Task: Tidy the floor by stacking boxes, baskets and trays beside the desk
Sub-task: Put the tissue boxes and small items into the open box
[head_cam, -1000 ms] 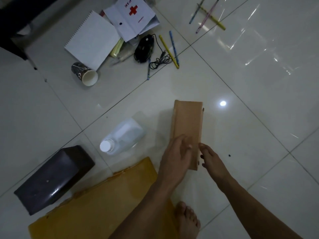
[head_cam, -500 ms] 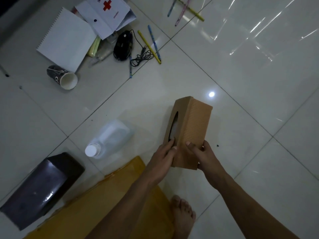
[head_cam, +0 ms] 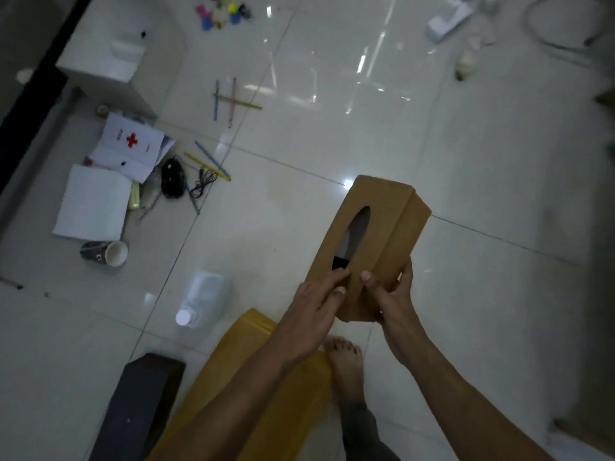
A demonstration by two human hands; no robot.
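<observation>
A brown cardboard tissue box [head_cam: 382,227] with an oval slot in its top is held up off the tiled floor, its far end pointing away from me. My left hand [head_cam: 316,301] grips its near left corner, fingers lying over the top by the slot. My right hand [head_cam: 391,294] holds the near right end, thumb on top and fingers wrapped round the side. A flat yellow box [head_cam: 246,367] lies on the floor under my left forearm. A dark box [head_cam: 139,404] lies to its left.
A clear plastic bottle [head_cam: 204,297] lies on its side near the yellow box. A paper cup [head_cam: 104,252], white papers [head_cam: 93,202], a computer mouse [head_cam: 173,178] and pencils [head_cam: 209,161] are scattered at left. A white cabinet [head_cam: 123,58] stands far left. My bare foot [head_cam: 344,364] is below the box.
Both hands took hold of the tissue box and lifted it from the floor. It has turned so its slotted top shows. My view has risen and swung right.
</observation>
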